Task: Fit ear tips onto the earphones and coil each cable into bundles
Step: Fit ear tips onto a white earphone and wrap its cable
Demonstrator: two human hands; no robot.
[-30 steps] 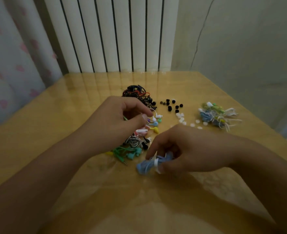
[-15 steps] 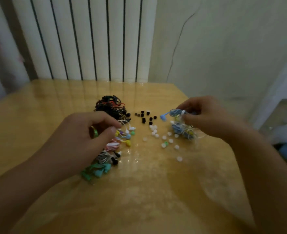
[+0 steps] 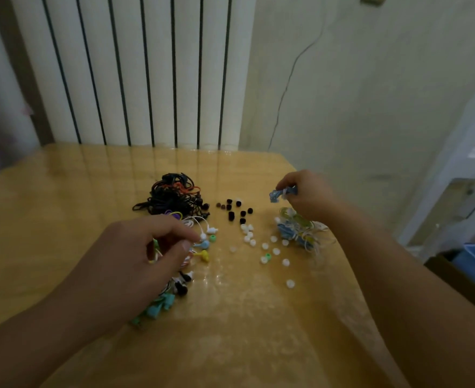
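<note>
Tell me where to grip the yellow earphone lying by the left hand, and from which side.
Pinch the yellow earphone across its narrow stem, coming from above on the open right side. It lies flat on the table, and the left hand and other earphones crowd its left.

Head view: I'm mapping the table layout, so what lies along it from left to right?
Left hand → black cable tangle → black ear tips → white ear tips → right hand holding the blue bundle.
</note>
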